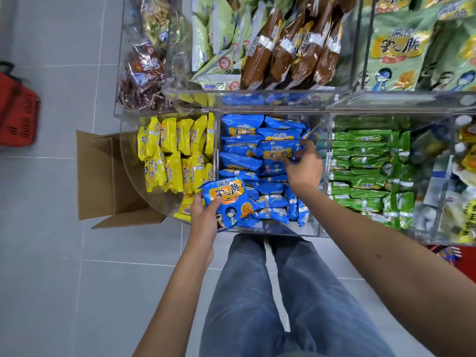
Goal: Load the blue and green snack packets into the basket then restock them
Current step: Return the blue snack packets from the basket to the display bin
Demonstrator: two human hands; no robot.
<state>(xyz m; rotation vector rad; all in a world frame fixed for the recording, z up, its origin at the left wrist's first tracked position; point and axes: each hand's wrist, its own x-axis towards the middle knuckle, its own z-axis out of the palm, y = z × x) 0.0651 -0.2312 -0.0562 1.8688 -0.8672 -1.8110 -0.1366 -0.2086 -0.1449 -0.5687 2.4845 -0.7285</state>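
A person stands over a clear acrylic snack bin (322,176), seen from above, with both bare arms reaching forward. The left hand (206,215) is closed around a blue snack packet (226,199), thumb on its face, holding it at the near edge of the bin. The right hand (304,167) reaches deeper into the blue compartment and its fingers curl onto a second blue packet (275,157) lying on top of the pile; the hand is blurred, so it is hard to tell whether the grip is complete.

Risks from here, as a judgement: the packets are slick and air-filled, so a loose pinch by the right hand could let its packet slide back or drag neighbours out of the pile. The red basket (18,114) sits on the floor far off to the left of the left hand, so a long carry or toss could drop a packet. A cardboard box (108,176) lies open beside the left hand and could catch a stray packet.

The blue packets are glossy, puffy pouches with an orange label and cartoon figures. Green snack packets (368,171) fill the compartment just right of the right hand, untouched
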